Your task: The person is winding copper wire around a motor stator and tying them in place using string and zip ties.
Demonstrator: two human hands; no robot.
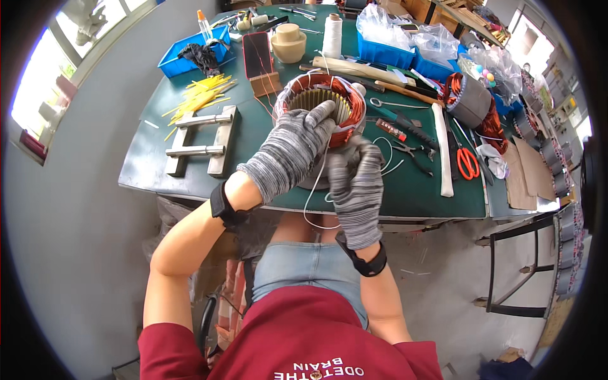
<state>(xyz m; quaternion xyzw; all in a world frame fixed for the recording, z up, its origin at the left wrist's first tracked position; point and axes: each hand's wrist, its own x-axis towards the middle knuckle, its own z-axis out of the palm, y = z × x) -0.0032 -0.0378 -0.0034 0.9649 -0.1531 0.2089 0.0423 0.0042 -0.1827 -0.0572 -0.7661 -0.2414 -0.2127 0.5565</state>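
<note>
A motor stator (pixel 347 95) with copper windings and white lacing around its rim stands at the table's near edge. My left hand (pixel 294 149), in a grey striped knit glove, grips its near left rim, with fingers reaching over into the bore. Close against the near right side is my right hand (pixel 358 193), gloved alike. Its fingers are curled and slightly blurred; what they pinch is hidden. A white cord (pixel 306 201) hangs in a loop between my hands, below the table edge. More cord (pixel 394 168) lies to the right of my right hand.
A metal frame (pixel 221 142) and yellow strips (pixel 201 95) lie left; a phone (pixel 257 54) stands behind. Pliers (pixel 411 151), a white stick (pixel 443 149) and red-handled scissors (pixel 468 163) lie right, near another wound stator (pixel 468 101). Blue bins (pixel 386 53) and a thread cone (pixel 332 37) stand at the back.
</note>
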